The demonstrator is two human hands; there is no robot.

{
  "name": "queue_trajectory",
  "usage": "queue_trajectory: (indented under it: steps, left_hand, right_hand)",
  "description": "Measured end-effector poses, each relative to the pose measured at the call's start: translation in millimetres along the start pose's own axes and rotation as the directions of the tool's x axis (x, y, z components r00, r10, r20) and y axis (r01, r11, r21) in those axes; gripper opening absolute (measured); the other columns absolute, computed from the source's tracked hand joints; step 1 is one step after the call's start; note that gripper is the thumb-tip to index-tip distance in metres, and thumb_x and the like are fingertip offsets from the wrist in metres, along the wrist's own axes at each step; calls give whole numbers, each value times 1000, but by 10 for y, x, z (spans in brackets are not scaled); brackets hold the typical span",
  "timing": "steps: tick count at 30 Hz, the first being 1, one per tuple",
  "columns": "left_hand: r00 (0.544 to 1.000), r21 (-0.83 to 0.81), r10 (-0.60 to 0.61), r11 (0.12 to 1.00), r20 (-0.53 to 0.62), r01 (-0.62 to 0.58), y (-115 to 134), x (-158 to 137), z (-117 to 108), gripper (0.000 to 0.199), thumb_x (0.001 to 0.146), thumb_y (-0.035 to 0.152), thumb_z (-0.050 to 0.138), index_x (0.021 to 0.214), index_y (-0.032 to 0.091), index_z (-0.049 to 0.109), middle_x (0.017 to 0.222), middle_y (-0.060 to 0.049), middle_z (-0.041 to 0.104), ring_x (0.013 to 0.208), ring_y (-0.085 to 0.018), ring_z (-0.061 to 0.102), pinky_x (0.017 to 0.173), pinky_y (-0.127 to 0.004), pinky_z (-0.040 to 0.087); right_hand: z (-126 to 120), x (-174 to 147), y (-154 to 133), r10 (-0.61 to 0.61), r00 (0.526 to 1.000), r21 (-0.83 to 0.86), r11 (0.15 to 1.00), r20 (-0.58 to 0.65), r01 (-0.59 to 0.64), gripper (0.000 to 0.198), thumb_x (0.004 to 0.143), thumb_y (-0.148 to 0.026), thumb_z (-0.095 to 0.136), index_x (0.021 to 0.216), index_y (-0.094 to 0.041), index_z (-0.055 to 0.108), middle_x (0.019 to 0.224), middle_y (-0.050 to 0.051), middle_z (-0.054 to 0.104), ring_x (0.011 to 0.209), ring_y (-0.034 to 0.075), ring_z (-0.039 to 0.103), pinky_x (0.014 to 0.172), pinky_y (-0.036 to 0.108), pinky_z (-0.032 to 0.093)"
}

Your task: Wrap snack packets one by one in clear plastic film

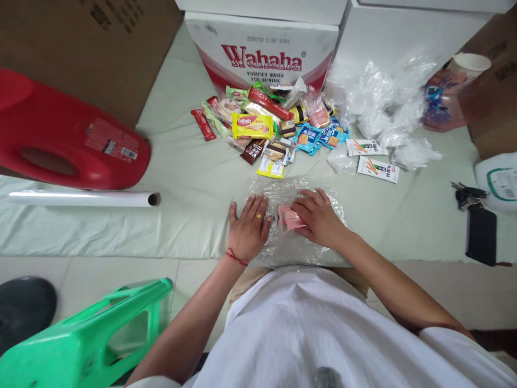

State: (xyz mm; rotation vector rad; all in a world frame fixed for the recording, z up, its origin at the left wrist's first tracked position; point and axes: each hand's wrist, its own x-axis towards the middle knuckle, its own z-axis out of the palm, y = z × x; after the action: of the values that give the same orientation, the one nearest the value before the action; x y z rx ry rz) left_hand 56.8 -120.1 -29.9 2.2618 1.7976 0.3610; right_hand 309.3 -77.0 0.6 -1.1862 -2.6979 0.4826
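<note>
A clear plastic bag (283, 188) lies flat on the pale green cloth (194, 178) in front of me. My left hand (248, 226) presses flat on the bag's left edge, fingers spread, a ring on one finger. My right hand (319, 215) rests on the bag's right half, its fingers on a small pink packet (288, 218) that lies between both hands; whether the packet is inside the bag or on top I cannot tell. Beyond the bag sits a heap of snack packets (274, 124), with a yellow wafer pack (252, 125) on top.
A Wahaha water carton (262, 54) stands behind the snacks. Crumpled clear bags (379, 108) and two white stick-snack packs (377, 168) lie right. A red stool (60, 134) and film roll (84, 199) are left, a green stool (89, 339) near left, keys and phone (480, 231) right.
</note>
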Motion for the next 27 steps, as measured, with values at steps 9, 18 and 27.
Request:
queue_trajectory:
  steps: [9, 18, 27]
  left_hand:
    - [1000, 11, -5, 1000, -13, 5, 28, 1, -2, 56, 110, 38, 38, 162, 21, 47, 167, -13, 47, 158, -32, 43, 132, -69, 13]
    - [999, 27, -20, 999, -24, 21, 49, -1, 36, 58, 111, 39, 34, 166, 22, 40, 169, -13, 43, 159, -31, 41, 133, -69, 6]
    - [1000, 10, -19, 1000, -21, 20, 56, 2, 1, 58, 110, 39, 35, 166, 24, 41, 169, -14, 44, 159, -32, 42, 132, -70, 6]
  right_hand:
    - [107, 146, -327, 175, 984, -42, 983, -39, -177, 56, 92, -33, 78, 141, -12, 62, 141, 22, 63, 143, 39, 44, 124, 60, 27]
    - [57, 231, -36, -128, 992, -43, 991, 22, 129, 43, 88, -22, 79, 130, -20, 70, 127, 13, 70, 145, 35, 45, 129, 62, 17]
    - [20, 269, -145, 68, 998, -4, 998, 17, -68, 42, 95, -36, 74, 130, -16, 67, 132, 18, 68, 141, 36, 47, 123, 59, 27]
